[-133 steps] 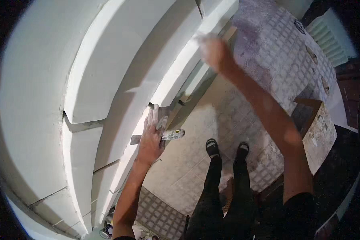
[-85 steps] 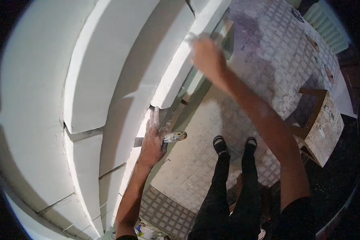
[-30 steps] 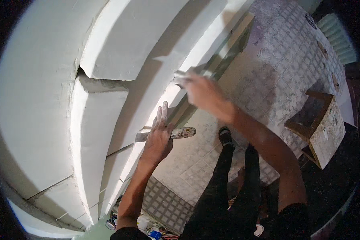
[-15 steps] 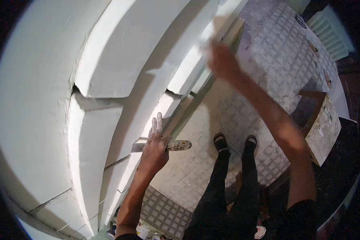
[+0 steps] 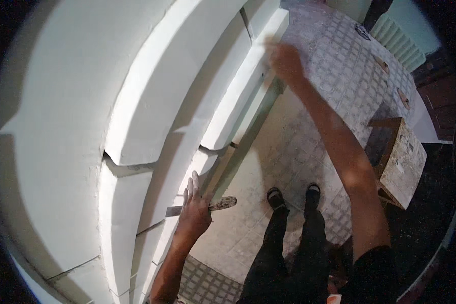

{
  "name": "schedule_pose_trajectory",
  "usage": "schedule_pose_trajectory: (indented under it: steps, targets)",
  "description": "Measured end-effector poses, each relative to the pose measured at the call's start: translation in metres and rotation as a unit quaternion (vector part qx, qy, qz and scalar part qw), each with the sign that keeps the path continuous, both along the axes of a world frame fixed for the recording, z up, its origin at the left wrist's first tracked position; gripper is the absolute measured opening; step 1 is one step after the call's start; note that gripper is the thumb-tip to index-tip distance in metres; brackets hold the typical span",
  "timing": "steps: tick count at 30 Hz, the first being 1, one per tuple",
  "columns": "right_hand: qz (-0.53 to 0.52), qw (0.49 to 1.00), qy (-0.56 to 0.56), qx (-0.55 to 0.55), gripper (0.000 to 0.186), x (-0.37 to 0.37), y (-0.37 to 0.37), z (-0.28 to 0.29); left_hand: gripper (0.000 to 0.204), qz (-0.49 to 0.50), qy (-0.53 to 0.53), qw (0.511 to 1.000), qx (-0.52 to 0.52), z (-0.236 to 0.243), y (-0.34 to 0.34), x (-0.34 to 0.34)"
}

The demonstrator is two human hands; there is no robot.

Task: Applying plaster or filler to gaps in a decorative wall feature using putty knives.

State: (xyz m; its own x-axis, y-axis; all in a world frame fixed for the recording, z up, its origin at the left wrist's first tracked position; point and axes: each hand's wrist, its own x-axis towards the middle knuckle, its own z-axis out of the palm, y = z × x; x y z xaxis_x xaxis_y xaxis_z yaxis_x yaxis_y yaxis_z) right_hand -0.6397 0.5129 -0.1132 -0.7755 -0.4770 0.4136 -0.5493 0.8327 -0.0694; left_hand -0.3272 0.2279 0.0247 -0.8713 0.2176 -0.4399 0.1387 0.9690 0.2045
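My left hand grips a putty knife crosswise, its worn, spotted handle sticking out to the right and its dark blade to the left. The fingers of that hand stretch along the edge of a white stepped moulding. Farther up the same moulding is my right hand, arm stretched out. Its fingers are smeared by motion at the moulding's edge, so I cannot make out anything in them. Dark gaps part the moulding's blocks.
A thicker white block and a pale wall rise at left. Below me lies a dusty patterned tile floor, where my sandalled feet stand. To the right are a stained wooden stool and, farther off, a ribbed radiator.
The view has shifted, and the moulding and my left hand with the putty knife appear lower. My right hand stays at the moulding's upper part, still blurred by motion.
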Motion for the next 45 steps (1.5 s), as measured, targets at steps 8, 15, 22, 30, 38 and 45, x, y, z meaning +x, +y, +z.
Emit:
schedule_pose_trajectory:
  steps: [8,15,22,30,38,45]
  targets:
    - [0.008,0.977,-0.052,-0.208,0.023,-0.036,-0.002,0.002,0.055,-0.063,0.070,0.995,0.040,-0.013,0.034,-0.063]
    - [0.079,0.979,-0.166,0.086,0.011,-0.053,0.018,0.017,0.043,0.038,0.077,0.994,0.068,-0.018,0.046,-0.065]
    - [0.139,0.985,-0.046,-0.096,0.019,-0.043,0.010,0.011,0.024,0.065,-0.005,0.998,0.006,-0.017,0.040,-0.062]
    - [0.105,0.965,-0.236,-0.047,0.031,-0.037,0.000,0.040,0.024,0.104,-0.006,0.995,-0.006,-0.016,0.052,-0.062]
    - [0.129,0.976,-0.156,-0.083,0.033,-0.054,0.015,0.013,0.045,0.129,-0.012,0.991,0.037,-0.009,0.056,-0.066]
    - [0.096,0.978,-0.094,-0.161,0.032,-0.105,0.061,0.004,0.046,0.130,-0.023,0.990,0.041,-0.014,0.054,-0.065]
